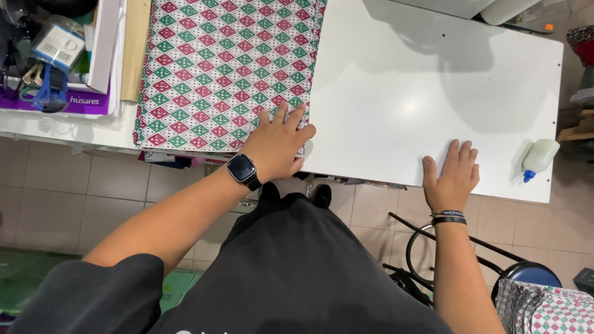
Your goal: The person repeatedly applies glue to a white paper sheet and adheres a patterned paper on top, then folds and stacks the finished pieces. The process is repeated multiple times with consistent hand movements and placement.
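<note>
A large white board (433, 74) lies flat on the table and overlaps a sheet of paper patterned with red and green diamonds (216, 62). My left hand (276, 144), with a black smartwatch on the wrist, rests flat with fingers spread on the near corner of the patterned paper, right at the board's left edge. My right hand (451, 176), wearing dark bracelets, presses flat on the board's near edge. Neither hand grips anything.
A white glue bottle with a blue tip (538, 158) lies on the board's near right corner. Boxes, a plastic jar and clutter (55, 55) crowd the far left of the table. A black chair (470, 260) and more patterned paper (544, 309) sit at lower right above a tiled floor.
</note>
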